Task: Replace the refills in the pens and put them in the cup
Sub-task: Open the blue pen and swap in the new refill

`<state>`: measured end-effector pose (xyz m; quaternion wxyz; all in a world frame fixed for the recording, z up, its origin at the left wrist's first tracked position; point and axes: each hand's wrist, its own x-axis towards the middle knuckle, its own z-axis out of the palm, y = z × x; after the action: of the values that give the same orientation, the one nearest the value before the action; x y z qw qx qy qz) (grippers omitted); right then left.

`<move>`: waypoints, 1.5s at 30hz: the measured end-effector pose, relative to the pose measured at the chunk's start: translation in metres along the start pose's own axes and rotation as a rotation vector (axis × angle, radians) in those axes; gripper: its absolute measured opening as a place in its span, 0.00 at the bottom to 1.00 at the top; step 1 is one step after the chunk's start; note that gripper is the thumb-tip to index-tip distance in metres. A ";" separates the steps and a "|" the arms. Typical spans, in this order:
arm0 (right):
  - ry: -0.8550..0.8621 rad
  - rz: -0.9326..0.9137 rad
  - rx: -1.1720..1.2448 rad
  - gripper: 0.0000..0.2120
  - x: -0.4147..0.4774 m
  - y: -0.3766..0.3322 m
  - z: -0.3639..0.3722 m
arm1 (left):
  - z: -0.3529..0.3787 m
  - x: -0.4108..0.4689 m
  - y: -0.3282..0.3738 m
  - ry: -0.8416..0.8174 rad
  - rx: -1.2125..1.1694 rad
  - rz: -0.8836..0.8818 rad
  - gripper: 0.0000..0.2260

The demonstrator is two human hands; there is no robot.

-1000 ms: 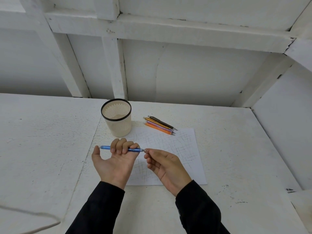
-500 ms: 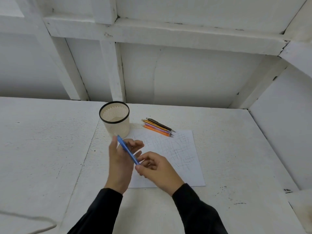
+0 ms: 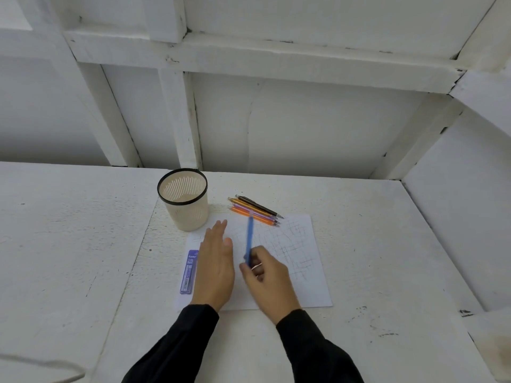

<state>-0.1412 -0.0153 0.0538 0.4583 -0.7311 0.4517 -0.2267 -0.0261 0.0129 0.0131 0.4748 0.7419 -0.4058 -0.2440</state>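
Observation:
My right hand point(image 3: 266, 277) grips the lower end of a blue pen point(image 3: 250, 239), which points up and away, blurred with motion. My left hand point(image 3: 217, 268) lies flat and open over the scribbled white paper point(image 3: 301, 261), holding nothing. A purple refill case marked 2B point(image 3: 189, 271) lies on the paper's left edge, just left of my left hand. The beige slotted cup with a black rim point(image 3: 183, 199) stands upright behind my left hand; no pens show inside it. Several pens, orange, purple and black point(image 3: 255, 210), lie side by side at the paper's far edge, right of the cup.
Everything rests on a white painted table point(image 3: 69, 244). A white framed wall rises behind it, and a white side panel point(image 3: 456, 230) closes the right side. A pale cord point(image 3: 41, 366) crosses the near left corner.
My left hand let go of the blue pen and flattened over the paper. My right hand now holds the pen alone and swung it upright. The purple refill case has come into sight.

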 end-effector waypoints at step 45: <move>0.179 0.186 0.044 0.07 -0.031 0.074 -0.054 | 0.024 0.015 -0.043 -0.131 0.799 0.170 0.30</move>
<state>-0.2303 -0.0260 0.0175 0.4511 -0.6527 0.5516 -0.2573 -0.0200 -0.0019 -0.0353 0.1413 0.8146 -0.5577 -0.0739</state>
